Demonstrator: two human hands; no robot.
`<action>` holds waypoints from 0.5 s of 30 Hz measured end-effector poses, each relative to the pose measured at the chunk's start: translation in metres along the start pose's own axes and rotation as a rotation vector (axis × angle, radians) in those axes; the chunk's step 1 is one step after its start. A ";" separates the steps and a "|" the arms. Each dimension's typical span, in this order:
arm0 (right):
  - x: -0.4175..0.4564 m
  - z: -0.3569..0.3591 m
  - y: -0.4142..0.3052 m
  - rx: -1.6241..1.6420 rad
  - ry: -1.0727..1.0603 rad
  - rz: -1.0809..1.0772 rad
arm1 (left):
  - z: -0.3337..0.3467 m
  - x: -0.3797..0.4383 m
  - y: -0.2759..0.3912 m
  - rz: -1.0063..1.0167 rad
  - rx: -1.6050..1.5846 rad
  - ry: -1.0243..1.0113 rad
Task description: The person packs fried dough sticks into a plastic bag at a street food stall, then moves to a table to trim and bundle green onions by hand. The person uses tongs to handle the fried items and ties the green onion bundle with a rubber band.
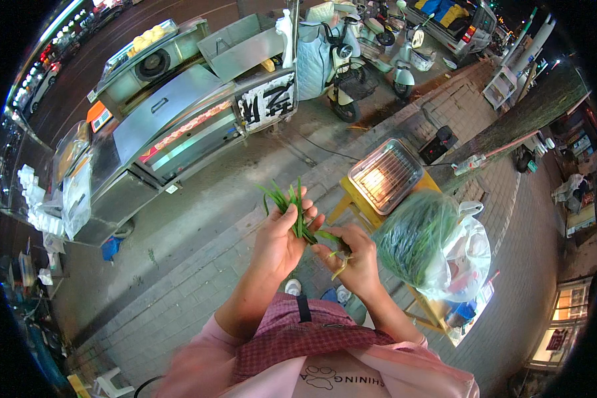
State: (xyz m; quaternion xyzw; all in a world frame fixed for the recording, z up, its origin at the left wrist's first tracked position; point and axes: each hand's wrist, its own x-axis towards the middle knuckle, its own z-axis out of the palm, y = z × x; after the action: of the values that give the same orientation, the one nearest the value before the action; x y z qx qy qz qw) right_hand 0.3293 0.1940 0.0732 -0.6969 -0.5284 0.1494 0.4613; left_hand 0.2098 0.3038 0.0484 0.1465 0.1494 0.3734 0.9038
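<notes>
My left hand is closed round a small bunch of green leafy stalks, which look like garlic chives and stick out past its thumb. Close beside it, my right hand pinches more green stalks between thumb and fingers, with a yellowish wilted strand hanging from them. Both hands are in front of my apron, the fingertips almost touching. To the right, a clear plastic bag holds a large bundle of long thin greens. A metal tray with a wire rack lies on a yellow wooden stool.
A steel food cart with a sink basin stands at the upper left. Parked scooters are beyond it. A tree trunk and a black box are at the right, and a cable runs across the ground.
</notes>
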 end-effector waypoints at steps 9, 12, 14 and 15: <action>0.005 0.012 0.016 0.193 -0.019 0.158 | -0.010 -0.003 -0.003 0.089 0.168 -0.042; 0.010 0.017 0.021 0.307 -0.016 0.201 | -0.007 -0.007 -0.004 0.125 0.277 -0.044; 0.015 0.021 0.029 0.561 -0.024 0.496 | -0.015 -0.006 -0.005 0.127 0.246 -0.016; 0.018 0.023 0.033 0.685 -0.029 0.644 | -0.020 -0.005 -0.005 0.130 0.230 -0.002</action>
State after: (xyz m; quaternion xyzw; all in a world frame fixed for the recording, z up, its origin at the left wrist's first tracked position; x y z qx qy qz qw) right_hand 0.3403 0.2201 0.0397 -0.6306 -0.2120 0.4605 0.5876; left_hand 0.2016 0.3001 0.0290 0.2587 0.1806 0.4113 0.8551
